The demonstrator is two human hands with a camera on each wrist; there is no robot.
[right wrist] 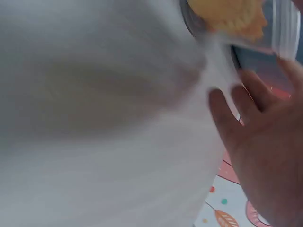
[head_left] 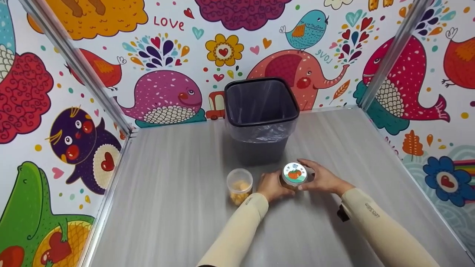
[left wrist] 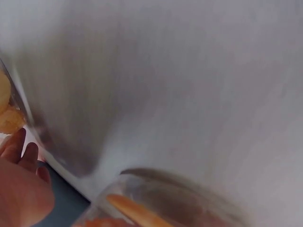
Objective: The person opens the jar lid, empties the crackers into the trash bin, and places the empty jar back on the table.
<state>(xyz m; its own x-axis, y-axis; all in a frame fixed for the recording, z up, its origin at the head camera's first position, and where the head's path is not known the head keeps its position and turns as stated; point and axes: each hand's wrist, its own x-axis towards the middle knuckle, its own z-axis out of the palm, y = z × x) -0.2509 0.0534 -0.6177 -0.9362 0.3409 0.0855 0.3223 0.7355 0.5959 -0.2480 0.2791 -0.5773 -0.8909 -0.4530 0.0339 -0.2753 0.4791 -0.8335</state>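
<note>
Two bare hands at one clear jar (right wrist: 255, 26), near the middle of the grey tabletop (head_left: 170, 193) and just in front of a dark bin (head_left: 259, 152). Left hand (head_left: 272, 185) is clamped round the jar's left side, thumb across the front. Right hand (head_left: 323, 179) is on the far side, thumb and a finger set about the rim of the lid (head_left: 295, 172), its remaining fingers spread apart in the right wrist view. Lid is on, facing up, printed with orange fruit on white and green. Golden pieces (right wrist: 225, 14) show through the jar wall (whether its base touches the table, cannot tell). Left of the jar, beside the left cuff, an open tub (head_left: 239, 177) holds yellow-orange pieces (head_left: 240, 191) low down. Bin stands near the back of the table, lined with a transparent bag (head_left: 267, 132) folded over its rim. Cream sleeves (head_left: 237, 231) cover both forearms. Behind, wall panels (head_left: 207, 22) carry printed whales, birds and an elephant.
</note>
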